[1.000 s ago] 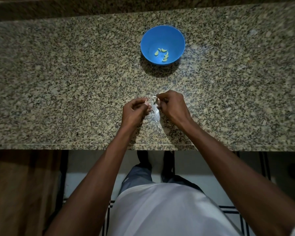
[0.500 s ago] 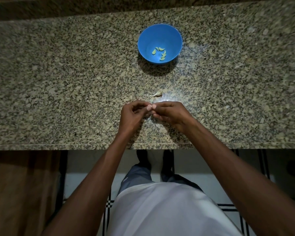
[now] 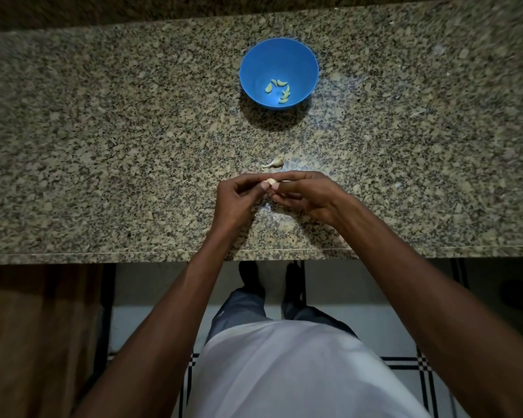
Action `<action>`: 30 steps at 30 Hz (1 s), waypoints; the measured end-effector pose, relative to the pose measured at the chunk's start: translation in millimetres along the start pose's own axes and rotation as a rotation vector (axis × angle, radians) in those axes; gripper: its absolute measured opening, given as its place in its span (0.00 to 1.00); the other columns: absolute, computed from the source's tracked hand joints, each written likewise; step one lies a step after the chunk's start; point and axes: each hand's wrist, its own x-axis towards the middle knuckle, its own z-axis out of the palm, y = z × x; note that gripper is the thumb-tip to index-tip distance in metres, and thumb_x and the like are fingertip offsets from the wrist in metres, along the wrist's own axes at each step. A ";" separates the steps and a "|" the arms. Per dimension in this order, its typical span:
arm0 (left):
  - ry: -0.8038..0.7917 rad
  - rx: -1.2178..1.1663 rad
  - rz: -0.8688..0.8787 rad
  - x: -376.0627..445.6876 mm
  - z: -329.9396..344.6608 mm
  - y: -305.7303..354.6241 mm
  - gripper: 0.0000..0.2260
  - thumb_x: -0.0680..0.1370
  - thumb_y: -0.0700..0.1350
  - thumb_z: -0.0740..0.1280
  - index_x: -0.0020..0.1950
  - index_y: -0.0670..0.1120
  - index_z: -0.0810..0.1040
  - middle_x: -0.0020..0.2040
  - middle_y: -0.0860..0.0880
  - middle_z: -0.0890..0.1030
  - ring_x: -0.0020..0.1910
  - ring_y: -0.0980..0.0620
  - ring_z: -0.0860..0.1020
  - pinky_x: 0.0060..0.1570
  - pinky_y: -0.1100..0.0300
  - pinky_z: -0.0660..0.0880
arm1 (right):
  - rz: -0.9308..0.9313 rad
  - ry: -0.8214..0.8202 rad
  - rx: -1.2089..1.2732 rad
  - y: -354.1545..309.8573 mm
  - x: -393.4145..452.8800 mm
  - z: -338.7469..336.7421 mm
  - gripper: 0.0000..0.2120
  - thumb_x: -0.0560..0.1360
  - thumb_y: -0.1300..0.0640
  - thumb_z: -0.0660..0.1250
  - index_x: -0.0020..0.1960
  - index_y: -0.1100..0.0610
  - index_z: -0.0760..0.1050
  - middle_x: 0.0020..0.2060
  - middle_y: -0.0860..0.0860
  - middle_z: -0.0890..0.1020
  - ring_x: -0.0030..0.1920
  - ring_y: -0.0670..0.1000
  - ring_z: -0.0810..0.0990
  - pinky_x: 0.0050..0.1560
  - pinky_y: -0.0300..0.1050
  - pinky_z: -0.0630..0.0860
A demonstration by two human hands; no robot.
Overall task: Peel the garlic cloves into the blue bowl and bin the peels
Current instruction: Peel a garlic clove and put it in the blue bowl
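A blue bowl (image 3: 255,60) stands on the granite counter at the upper middle, with several peeled yellowish cloves (image 3: 280,90) lying in its bottom. Near the counter's front edge my left hand (image 3: 237,196) and my right hand (image 3: 304,191) meet fingertip to fingertip. Between them they pinch a small pale garlic clove (image 3: 271,182), mostly hidden by the fingers. Just beyond the hands an unpeeled clove with a thin tail (image 3: 274,163) lies on the stone.
The speckled granite counter (image 3: 103,146) runs the full width, its front edge (image 3: 103,255) close below my hands. Faint pale scraps lie on the stone under my hands (image 3: 277,218). Below the edge are a tiled floor and my legs.
My hands drew a little toward the front edge, uncovering the clove that lies on the counter. They came together on the small clove, and the view shifted slightly.
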 end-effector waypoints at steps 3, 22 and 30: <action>0.018 0.012 0.001 -1.2 1.3 3.2 0.07 0.76 0.40 0.77 0.54 0.41 0.86 0.50 0.48 0.88 0.51 0.50 0.86 0.54 0.51 0.84 | -0.049 -0.001 -0.063 -1.6 -2.9 0.7 0.10 0.75 0.72 0.73 0.55 0.67 0.84 0.50 0.60 0.88 0.49 0.53 0.89 0.48 0.42 0.85; 0.058 0.684 0.094 19.5 -7.3 -8.3 0.15 0.76 0.44 0.75 0.62 0.49 0.77 0.58 0.51 0.73 0.59 0.49 0.76 0.62 0.50 0.78 | -0.758 0.238 -1.653 11.0 6.0 1.6 0.09 0.84 0.61 0.60 0.53 0.61 0.78 0.49 0.56 0.78 0.45 0.56 0.77 0.42 0.50 0.77; 0.046 0.703 0.084 23.8 -9.2 -9.0 0.15 0.75 0.45 0.77 0.59 0.49 0.78 0.54 0.52 0.71 0.57 0.49 0.76 0.57 0.51 0.78 | -0.765 0.207 -1.851 5.1 -0.3 17.5 0.11 0.84 0.64 0.59 0.45 0.63 0.75 0.54 0.62 0.80 0.41 0.54 0.77 0.42 0.52 0.80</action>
